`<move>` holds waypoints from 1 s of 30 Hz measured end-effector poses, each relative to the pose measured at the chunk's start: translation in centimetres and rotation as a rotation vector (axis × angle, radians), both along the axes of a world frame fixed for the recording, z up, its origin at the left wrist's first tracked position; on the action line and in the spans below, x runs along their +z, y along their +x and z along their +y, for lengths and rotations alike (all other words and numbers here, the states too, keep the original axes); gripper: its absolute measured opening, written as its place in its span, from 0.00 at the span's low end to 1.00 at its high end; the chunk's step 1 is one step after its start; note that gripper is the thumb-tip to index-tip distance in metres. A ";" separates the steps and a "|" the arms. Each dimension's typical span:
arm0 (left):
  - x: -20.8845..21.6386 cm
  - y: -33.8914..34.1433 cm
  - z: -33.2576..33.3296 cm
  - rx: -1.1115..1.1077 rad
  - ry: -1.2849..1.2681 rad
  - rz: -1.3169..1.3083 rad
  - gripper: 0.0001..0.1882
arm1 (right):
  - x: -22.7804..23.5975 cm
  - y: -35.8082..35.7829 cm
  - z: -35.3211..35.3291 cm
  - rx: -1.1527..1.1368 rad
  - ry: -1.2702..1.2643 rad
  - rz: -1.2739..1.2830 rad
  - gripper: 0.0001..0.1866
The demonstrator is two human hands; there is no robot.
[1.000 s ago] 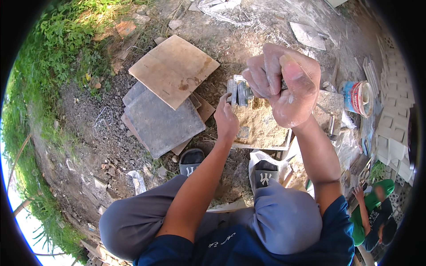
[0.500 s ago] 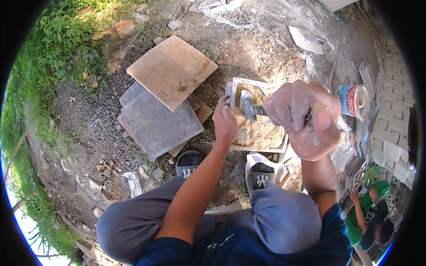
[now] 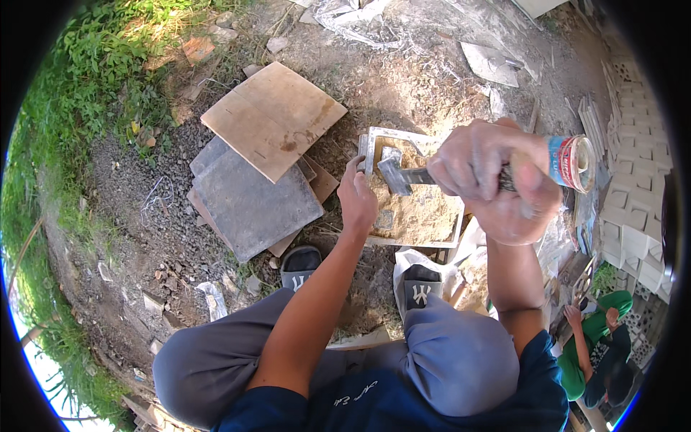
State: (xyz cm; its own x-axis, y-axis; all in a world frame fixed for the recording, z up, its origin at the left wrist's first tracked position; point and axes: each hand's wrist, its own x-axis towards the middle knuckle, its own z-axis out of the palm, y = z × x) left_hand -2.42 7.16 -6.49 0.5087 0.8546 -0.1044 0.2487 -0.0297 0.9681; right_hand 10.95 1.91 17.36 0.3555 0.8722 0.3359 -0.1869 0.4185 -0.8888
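My right hand (image 3: 497, 180) is closed around the handle of a hammer (image 3: 395, 177), its dusty grey head pointing left. The head is over a shallow white rectangular frame (image 3: 459, 234) filled with tan, sandy material (image 3: 421, 210). Whether the hammer touches the fill I cannot tell. Small grey square patches show in the fill, one (image 3: 386, 219) near the lower left corner. At the frame's left edge is my left hand (image 3: 358, 203), fingers stretched upward, a fingertip at the rim. My right hand hides part of the frame's right side.
Left of the frame lie stacked flat boards, a tan one (image 3: 277, 119) over a grey one (image 3: 259, 205). A labelled tub (image 3: 574, 164) stands to the right. Pale patterned blocks (image 3: 633, 209) line the far right, where a person in green (image 3: 576, 353) sits. My sandalled feet are below the frame.
My right hand has come slightly lower in the picture, and the hammer head has shifted left and a little down over the fill. The left hand stays at the frame's edge.
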 end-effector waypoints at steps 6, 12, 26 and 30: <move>0.0 0.2 -0.6 -0.028 -0.069 0.023 0.23 | 0.8 1.8 0.3 0.257 -0.033 -0.052 0.31; 0.3 0.4 -0.7 -0.029 0.010 -0.006 0.23 | 0.8 1.5 -0.4 0.249 -0.047 -0.127 0.30; 0.9 0.0 -0.3 -0.044 -0.041 0.125 0.22 | 0.2 0.9 -3.8 0.064 -0.069 -0.060 0.29; 1.3 0.3 -0.6 -0.067 -0.094 0.092 0.22 | -0.8 0.8 -3.5 0.038 -0.053 -0.148 0.28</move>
